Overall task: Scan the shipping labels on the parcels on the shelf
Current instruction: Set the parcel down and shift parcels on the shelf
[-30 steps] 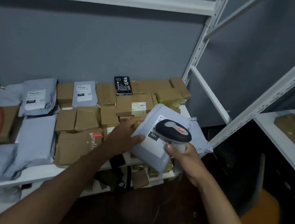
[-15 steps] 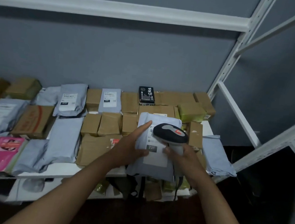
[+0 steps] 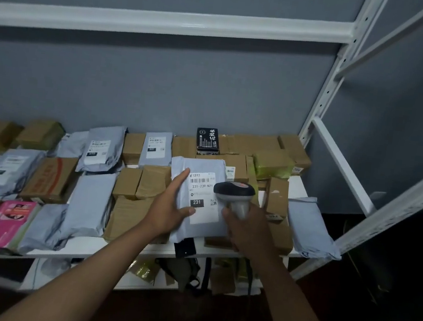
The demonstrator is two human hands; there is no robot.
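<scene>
A grey poly-bag parcel point(image 3: 199, 167) lies on top of the brown boxes at the middle right of the white shelf point(image 3: 121, 249). Its white shipping label point(image 3: 202, 199) faces up and reads 231-239. My left hand point(image 3: 170, 208) holds the parcel's left edge, fingers along the side and thumb on the label's lower corner. My right hand point(image 3: 247, 230) grips the handle of a grey and black barcode scanner point(image 3: 234, 192), whose head sits over the label's right edge.
Several brown boxes point(image 3: 134, 183) and grey mailers point(image 3: 90, 199) cover the shelf. A pink packet point(image 3: 3, 223) lies front left, a black box point(image 3: 207, 140) at the back. White uprights point(image 3: 326, 94) stand right. More parcels sit on the lower shelf point(image 3: 184, 270).
The grey parcel has gone from tilted up in the air down onto the boxes, label up. Both hands moved forward with it, and the view shifted left across the shelf.
</scene>
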